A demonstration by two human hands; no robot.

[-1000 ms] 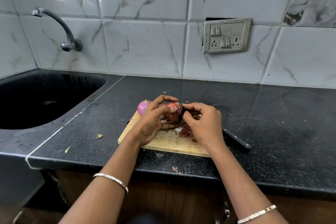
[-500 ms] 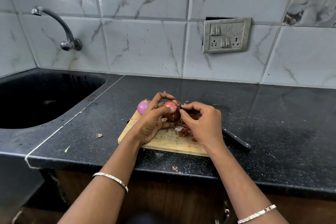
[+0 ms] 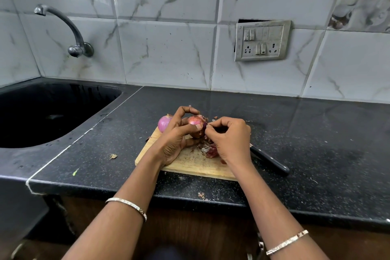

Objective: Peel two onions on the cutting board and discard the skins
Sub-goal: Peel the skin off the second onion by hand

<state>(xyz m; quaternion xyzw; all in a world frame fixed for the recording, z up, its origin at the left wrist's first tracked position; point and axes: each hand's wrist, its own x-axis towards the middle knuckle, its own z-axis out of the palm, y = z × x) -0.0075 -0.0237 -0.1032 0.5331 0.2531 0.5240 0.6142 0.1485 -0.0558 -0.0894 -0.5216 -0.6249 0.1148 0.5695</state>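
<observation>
onion peeling, and it looks past the halfway mark. sweeping from the left: the dark sink [image 3: 63, 101] sits idle, and a lone scrap [image 3: 113, 156] of skin lies on the counter [image 3: 316, 133] between the sink and the cutting board [image 3: 190, 167]. on the board's far left corner rests the first onion [image 3: 164, 124], smooth and pink, peeled by the look of it.

just beside it, the left hand [image 3: 175, 141]: fingers curled right round the second onion [image 3: 195, 122], thumb across its front, holding it just above the board. that one shows glossy flesh on top but carries dark papery bits on its right side.

and there's the right hand [image 3: 230, 141], thumb and forefinger closed in a tight pinch on a flap of that skin, the other fingers tucked in. under it a heap of skins [image 3: 209, 150] lies on the board, none of it discarded. further right, a black-handled knife [image 3: 270, 161] lies just beside the board's right edge, untouched.

my read: one onion done, the second nearly bare, then the pile and the stray scrap have to be thrown out. no bin in view.
</observation>
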